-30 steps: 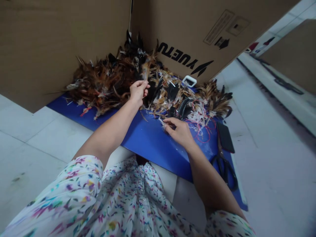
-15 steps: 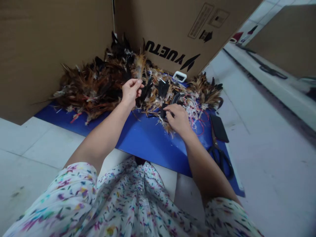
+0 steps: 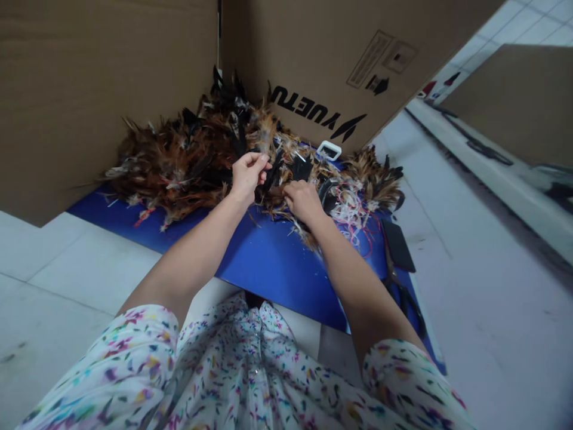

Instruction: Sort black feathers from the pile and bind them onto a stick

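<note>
Likely workshop; heaped feathers (image 3: pixel 179 158), scissors (image 3: pixel 392 277)

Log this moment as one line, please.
left hand: pinching tan feather | right hand: among loose feathers, grip unclear | surface: blue sheet | beyond: printed cardboard

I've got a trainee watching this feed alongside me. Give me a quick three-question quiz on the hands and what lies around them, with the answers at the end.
1. Fill the gap: The left hand pinches a pale-brown ____.

2. True or false: The black-handled scissors lie apart from the right hand.

3. Which of these lies closest to the scissors?
(a) the white-rimmed object
(b) the black flat object
(c) the printed cardboard

Key
1. feather tuft
2. True: the right hand is at the loose feathers, while the scissors lie by the right edge of the blue board.
3. (b)
</note>
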A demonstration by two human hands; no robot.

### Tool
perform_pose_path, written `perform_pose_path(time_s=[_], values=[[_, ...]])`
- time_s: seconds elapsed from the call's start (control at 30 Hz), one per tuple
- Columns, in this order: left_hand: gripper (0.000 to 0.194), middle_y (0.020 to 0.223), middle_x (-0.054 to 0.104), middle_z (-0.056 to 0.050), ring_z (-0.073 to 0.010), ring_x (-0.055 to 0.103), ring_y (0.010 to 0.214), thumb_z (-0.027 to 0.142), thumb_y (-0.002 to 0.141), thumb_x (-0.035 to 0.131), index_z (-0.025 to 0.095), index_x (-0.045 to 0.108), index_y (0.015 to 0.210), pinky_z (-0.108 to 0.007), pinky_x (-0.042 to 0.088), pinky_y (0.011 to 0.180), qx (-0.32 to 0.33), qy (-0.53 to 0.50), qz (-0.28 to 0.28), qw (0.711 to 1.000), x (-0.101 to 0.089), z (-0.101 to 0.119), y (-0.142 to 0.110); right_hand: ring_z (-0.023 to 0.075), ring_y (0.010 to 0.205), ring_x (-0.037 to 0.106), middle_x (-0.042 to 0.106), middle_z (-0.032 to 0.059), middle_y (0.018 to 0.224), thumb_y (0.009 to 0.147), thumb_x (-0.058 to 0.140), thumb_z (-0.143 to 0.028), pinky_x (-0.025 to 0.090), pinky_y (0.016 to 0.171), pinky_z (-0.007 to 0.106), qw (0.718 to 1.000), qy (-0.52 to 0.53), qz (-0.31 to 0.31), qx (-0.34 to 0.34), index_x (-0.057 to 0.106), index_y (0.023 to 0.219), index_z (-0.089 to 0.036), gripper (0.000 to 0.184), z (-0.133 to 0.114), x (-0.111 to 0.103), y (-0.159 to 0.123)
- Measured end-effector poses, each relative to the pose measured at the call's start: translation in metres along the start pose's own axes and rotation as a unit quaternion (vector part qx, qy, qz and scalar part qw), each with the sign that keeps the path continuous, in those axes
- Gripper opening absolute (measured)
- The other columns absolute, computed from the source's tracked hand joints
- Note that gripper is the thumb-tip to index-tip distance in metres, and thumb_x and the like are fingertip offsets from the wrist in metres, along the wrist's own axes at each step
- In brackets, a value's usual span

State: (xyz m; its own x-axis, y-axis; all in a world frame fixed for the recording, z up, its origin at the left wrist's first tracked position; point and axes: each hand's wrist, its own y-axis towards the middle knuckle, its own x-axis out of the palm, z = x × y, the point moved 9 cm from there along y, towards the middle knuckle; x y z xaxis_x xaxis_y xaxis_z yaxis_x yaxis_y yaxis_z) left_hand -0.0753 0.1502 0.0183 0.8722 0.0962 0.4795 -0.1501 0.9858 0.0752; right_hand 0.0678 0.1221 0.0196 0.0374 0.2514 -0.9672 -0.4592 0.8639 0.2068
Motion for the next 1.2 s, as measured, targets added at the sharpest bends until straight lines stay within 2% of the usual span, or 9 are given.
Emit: perform_pose_path(time_s=[0.33, 0.47, 0.6, 0.67, 0.8, 0.9, 1.07, 1.13, 1.2], values=[[0.017, 0.061, 0.060, 0.006, -0.0007, 0.044, 0.040, 0.011, 0.090, 0.057, 0.016, 0.057, 0.075, -0.014, 0.030, 0.038, -0.009, -0.004, 0.017, 1.000, -0.004, 0.001, -0.001, 0.0233, 0.082, 0.061, 0.067, 0.0077, 0.084, 0.084, 0.050, -0.017, 0.046, 0.083, 0.037, 0.962, 0.222, 0.125, 0.094, 0.062, 0.089, -0.019, 0.013, 0.032, -0.024, -0.013], [0.017, 0.060, 0.059, 0.006, -0.0011, 0.043, 0.040, 0.011, 0.090, 0.057, 0.016, 0.055, 0.074, -0.014, 0.029, 0.038, -0.010, -0.009, 0.026, 1.000, -0.007, 0.001, 0.002, 0.0180, 0.072, 0.062, 0.067, 0.0022, 0.077, 0.080, 0.060, -0.024, 0.048, 0.075, 0.033, 0.900, 0.388, 0.148, 0.134, 0.063, 0.089, -0.019, 0.011, 0.036, -0.018, -0.022], [0.018, 0.060, 0.058, 0.006, -0.0009, 0.042, 0.040, 0.012, 0.091, 0.057, 0.016, 0.055, 0.073, -0.014, 0.029, 0.038, -0.011, -0.012, 0.032, 0.999, -0.008, 0.003, 0.003, 0.0157, 0.062, 0.063, 0.069, 0.0008, 0.075, 0.076, 0.067, -0.027, 0.050, 0.066, 0.030, 0.841, 0.512, 0.087, 0.154, 0.066, 0.096, -0.018, 0.022, 0.023, 0.000, -0.028], [0.017, 0.060, 0.058, 0.006, -0.0005, 0.043, 0.040, 0.013, 0.091, 0.058, 0.016, 0.055, 0.075, -0.013, 0.029, 0.039, -0.015, -0.010, 0.036, 0.999, -0.009, 0.003, 0.003, 0.0156, 0.062, 0.063, 0.069, 0.0015, 0.075, 0.078, 0.066, -0.025, 0.050, 0.067, 0.031, 0.863, 0.482, 0.055, 0.141, 0.068, 0.094, -0.017, 0.018, 0.011, 0.003, -0.030], [0.015, 0.060, 0.058, 0.006, -0.0003, 0.043, 0.040, 0.014, 0.091, 0.059, 0.017, 0.056, 0.076, -0.013, 0.029, 0.039, -0.018, -0.006, 0.041, 0.999, -0.011, 0.002, 0.003, 0.0202, 0.086, 0.067, 0.072, 0.0068, 0.091, 0.082, 0.067, -0.019, 0.049, 0.084, 0.034, 0.958, 0.280, 0.012, 0.067, 0.073, 0.094, -0.018, 0.013, -0.014, 0.002, -0.030], [0.015, 0.060, 0.058, 0.006, -0.0007, 0.043, 0.040, 0.013, 0.091, 0.058, 0.016, 0.056, 0.076, -0.013, 0.029, 0.038, -0.015, -0.008, 0.039, 0.999, -0.011, 0.002, 0.003, 0.0232, 0.096, 0.065, 0.071, 0.0099, 0.100, 0.087, 0.062, -0.018, 0.048, 0.087, 0.034, 0.982, 0.173, -0.026, 0.066, 0.073, 0.097, -0.018, 0.015, -0.020, 0.010, -0.030], [0.019, 0.060, 0.058, 0.006, -0.0015, 0.043, 0.040, 0.013, 0.090, 0.058, 0.017, 0.056, 0.073, -0.015, 0.030, 0.039, -0.014, -0.008, 0.040, 0.999, -0.010, 0.002, 0.004, 0.0234, 0.095, 0.063, 0.069, 0.0106, 0.096, 0.086, 0.058, -0.016, 0.047, 0.087, 0.035, 0.978, 0.195, 0.027, 0.070, 0.069, 0.087, -0.016, 0.011, -0.011, -0.004, -0.030], [0.020, 0.059, 0.058, 0.006, -0.0017, 0.042, 0.040, 0.013, 0.090, 0.058, 0.018, 0.055, 0.071, -0.015, 0.030, 0.039, -0.016, -0.008, 0.043, 0.999, -0.011, 0.002, 0.003, 0.0214, 0.086, 0.062, 0.067, 0.0064, 0.085, 0.083, 0.062, -0.020, 0.048, 0.082, 0.033, 0.957, 0.264, 0.073, 0.093, 0.065, 0.078, -0.018, 0.007, 0.002, -0.017, -0.033], [0.020, 0.060, 0.058, 0.006, -0.0016, 0.043, 0.041, 0.014, 0.090, 0.058, 0.018, 0.055, 0.071, -0.015, 0.031, 0.040, -0.019, -0.008, 0.042, 0.999, -0.010, 0.003, 0.003, 0.0168, 0.069, 0.058, 0.062, 0.0012, 0.069, 0.082, 0.064, -0.029, 0.046, 0.068, 0.030, 0.912, 0.375, 0.088, 0.140, 0.059, 0.071, -0.020, 0.015, 0.018, -0.022, -0.039]])
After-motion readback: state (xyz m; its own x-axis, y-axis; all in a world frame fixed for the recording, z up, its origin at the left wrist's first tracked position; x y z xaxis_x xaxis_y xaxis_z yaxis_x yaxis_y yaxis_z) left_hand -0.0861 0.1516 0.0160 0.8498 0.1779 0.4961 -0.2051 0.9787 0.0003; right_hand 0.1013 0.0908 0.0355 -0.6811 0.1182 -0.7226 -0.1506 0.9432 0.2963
